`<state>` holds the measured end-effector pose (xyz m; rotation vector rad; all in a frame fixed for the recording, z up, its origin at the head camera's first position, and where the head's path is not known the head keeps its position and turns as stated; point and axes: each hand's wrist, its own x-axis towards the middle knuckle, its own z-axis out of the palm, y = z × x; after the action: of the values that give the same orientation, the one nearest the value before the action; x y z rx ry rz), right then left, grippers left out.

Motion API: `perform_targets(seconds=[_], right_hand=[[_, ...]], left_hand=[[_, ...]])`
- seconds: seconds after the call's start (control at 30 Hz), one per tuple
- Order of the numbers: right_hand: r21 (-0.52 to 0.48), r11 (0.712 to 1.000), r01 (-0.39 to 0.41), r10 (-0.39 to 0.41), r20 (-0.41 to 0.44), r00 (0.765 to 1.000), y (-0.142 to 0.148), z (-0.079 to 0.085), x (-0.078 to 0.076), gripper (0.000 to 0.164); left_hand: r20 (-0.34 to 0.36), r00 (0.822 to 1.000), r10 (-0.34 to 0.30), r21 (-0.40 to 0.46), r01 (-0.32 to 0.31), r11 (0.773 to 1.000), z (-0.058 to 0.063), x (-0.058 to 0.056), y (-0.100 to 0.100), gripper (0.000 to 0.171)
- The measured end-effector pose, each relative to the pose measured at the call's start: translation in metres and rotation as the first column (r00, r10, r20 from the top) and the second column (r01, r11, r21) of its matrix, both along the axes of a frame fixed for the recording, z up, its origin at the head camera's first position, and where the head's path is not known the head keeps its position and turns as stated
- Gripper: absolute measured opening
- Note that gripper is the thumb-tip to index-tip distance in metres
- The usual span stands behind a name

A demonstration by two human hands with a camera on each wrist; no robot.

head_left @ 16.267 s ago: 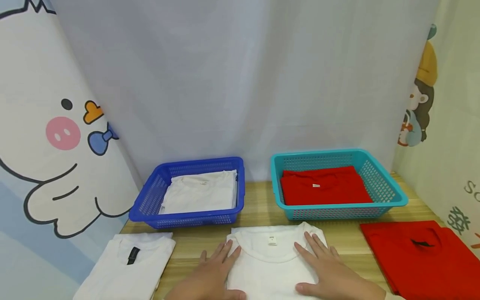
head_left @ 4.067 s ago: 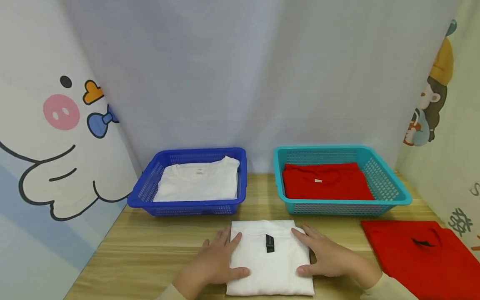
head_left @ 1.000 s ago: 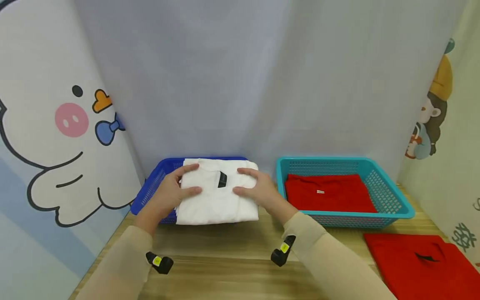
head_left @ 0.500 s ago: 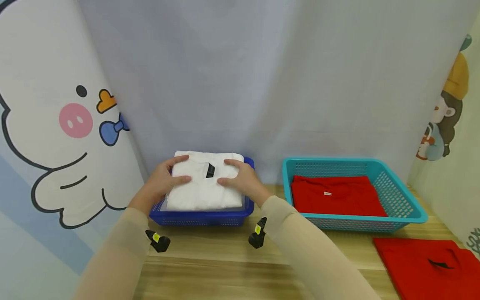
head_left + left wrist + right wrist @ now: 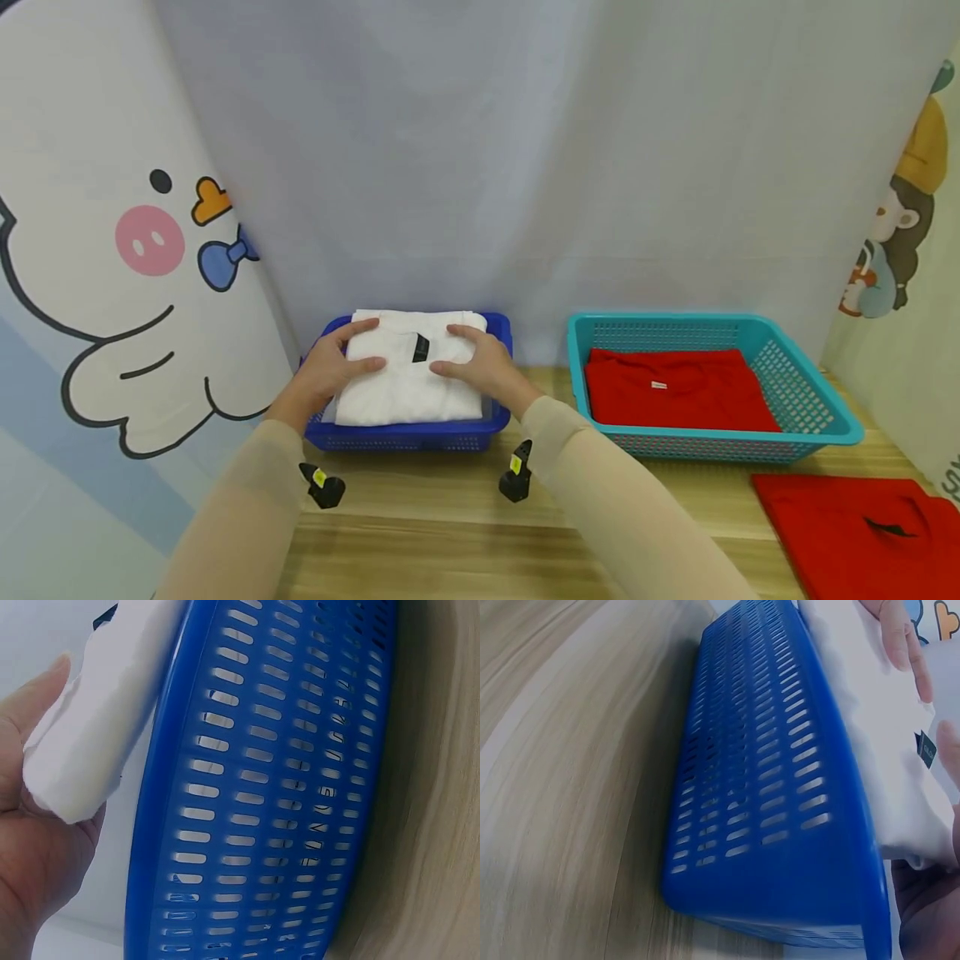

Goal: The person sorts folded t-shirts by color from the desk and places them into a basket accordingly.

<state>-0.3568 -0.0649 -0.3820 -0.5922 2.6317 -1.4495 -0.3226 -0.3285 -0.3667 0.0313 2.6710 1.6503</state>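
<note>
A folded white T-shirt (image 5: 397, 392) with a black neck label (image 5: 421, 348) lies level at the blue basket's (image 5: 408, 428) opening. My left hand (image 5: 321, 377) grips its left side, thumb and index finger showing on top. Opposite it, my right hand (image 5: 489, 367) grips the right side. In the left wrist view, the shirt's thick folded edge (image 5: 97, 727) sits between thumb and fingers, beside the basket's rim. From the right wrist, fingers (image 5: 930, 915) show beneath the shirt. The white shirts lower in the basket are mostly hidden.
A turquoise basket (image 5: 720, 433) holding a folded red T-shirt (image 5: 675, 400) stands to the right on the wooden table (image 5: 420, 542). Nearer at right lies another folded red shirt (image 5: 862, 533). A pale curtain (image 5: 525, 167) hangs behind the baskets.
The black-labelled shirt went from the left of the table to the middle, then into the blue basket's opening, sinking slightly in the last half second. The earlier white-labelled shirt entered that basket before it.
</note>
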Motion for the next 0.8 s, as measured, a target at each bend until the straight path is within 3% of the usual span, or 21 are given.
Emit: perform_targets(seconds=[0.43,0.8], right_hand=[[0.083,0.996,-0.023,0.024,-0.014,1.0,-0.004,-0.003,0.001,0.08],[0.162,0.986,-0.047,0.049,-0.009,0.999,-0.003,-0.005,0.003,0.084]], left_hand=[[0.002,1.0,0.007,-0.029,-0.007,1.0,-0.007,-0.005,-0.001,0.079],[0.004,1.0,-0.007,-0.137,0.008,0.991,-0.015,-0.005,0.0,0.079]])
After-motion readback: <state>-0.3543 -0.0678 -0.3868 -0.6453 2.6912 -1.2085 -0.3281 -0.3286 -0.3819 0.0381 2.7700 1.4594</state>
